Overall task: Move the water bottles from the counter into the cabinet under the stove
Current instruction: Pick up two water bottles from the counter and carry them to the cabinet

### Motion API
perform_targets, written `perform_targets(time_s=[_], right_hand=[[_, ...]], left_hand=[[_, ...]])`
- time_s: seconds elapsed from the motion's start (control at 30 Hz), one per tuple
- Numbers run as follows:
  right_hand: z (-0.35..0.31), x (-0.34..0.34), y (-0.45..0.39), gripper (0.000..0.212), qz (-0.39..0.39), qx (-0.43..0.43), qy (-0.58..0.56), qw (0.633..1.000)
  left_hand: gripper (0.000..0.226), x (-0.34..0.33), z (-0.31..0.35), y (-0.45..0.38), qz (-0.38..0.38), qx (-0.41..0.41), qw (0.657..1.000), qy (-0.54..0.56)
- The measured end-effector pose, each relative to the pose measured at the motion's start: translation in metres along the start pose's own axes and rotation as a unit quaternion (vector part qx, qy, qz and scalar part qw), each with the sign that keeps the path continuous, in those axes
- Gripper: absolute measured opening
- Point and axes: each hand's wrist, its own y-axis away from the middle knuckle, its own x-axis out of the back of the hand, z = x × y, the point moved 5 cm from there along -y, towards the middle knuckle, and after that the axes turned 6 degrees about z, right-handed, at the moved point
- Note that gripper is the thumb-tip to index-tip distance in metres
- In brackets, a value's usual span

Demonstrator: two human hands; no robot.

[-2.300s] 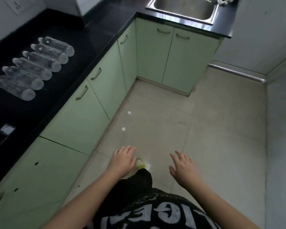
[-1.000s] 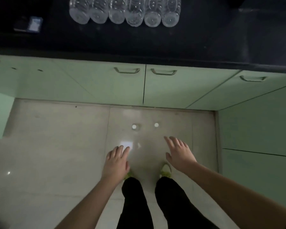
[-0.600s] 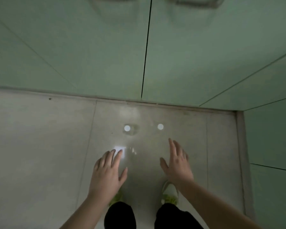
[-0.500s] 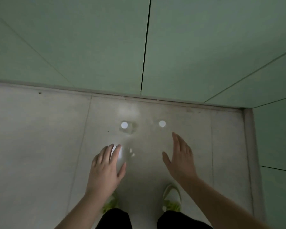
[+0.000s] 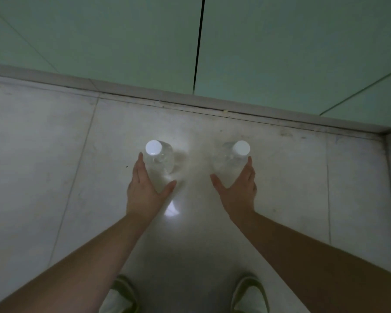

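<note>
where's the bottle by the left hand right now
In the head view the left bottle stands upright on the floor before the closed cabinet doors, with the left hand cupped around it.

Your left hand (image 5: 142, 190) and right hand (image 5: 239, 188) have dropped from hovering to cup the left bottle (image 5: 159, 163) and right bottle (image 5: 231, 163).

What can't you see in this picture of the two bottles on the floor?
Head view only:
- Fingertips of the left hand and right hand: behind the left bottle and right bottle, so the grip is unclear.
- Bottle bases: under the bodies, seen from above.
- Cabinet doors: handles cut off by the top edge.
- Shoes: cut off by the bottom edge.
- Counter: out of frame.
</note>
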Motion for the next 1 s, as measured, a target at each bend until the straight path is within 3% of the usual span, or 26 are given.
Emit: perform_targets(time_s=[0.17,0.27,0.37,0.53,0.67,0.77,0.9,1.0], right_hand=[[0.012,-0.032,-0.025,0.1,0.026,-0.082,-0.17,0.982],[0.014,-0.035,-0.036,0.079,0.045,-0.091,-0.172,0.98],[0.007,-0.021,-0.038,0.066,0.033,-0.043,-0.124,0.991],[0.006,0.019,0.015,0.06,-0.06,-0.006,0.023,0.998],[0.006,0.064,0.086,0.066,-0.159,-0.033,0.078,0.984],[-0.018,0.12,0.132,0.064,-0.208,-0.052,0.091,0.972],[-0.082,0.207,0.182,0.046,-0.269,-0.042,0.08,0.959],[-0.135,0.274,0.212,0.051,-0.312,-0.018,0.118,0.943]], left_hand=[[0.098,-0.027,-0.004,-0.024,0.044,0.083,0.981,0.17],[0.077,-0.024,-0.006,-0.038,0.061,0.087,0.984,0.144],[0.063,-0.011,0.0,-0.037,0.055,0.078,0.99,0.103],[0.043,0.021,0.004,0.027,-0.006,0.067,0.998,-0.01],[0.052,0.064,0.01,0.094,-0.055,0.106,0.989,-0.092],[0.058,0.115,0.031,0.139,-0.088,0.135,0.983,-0.092],[0.055,0.198,0.088,0.191,-0.123,0.145,0.979,-0.068],[0.053,0.264,0.147,0.224,-0.136,0.135,0.98,-0.045]])
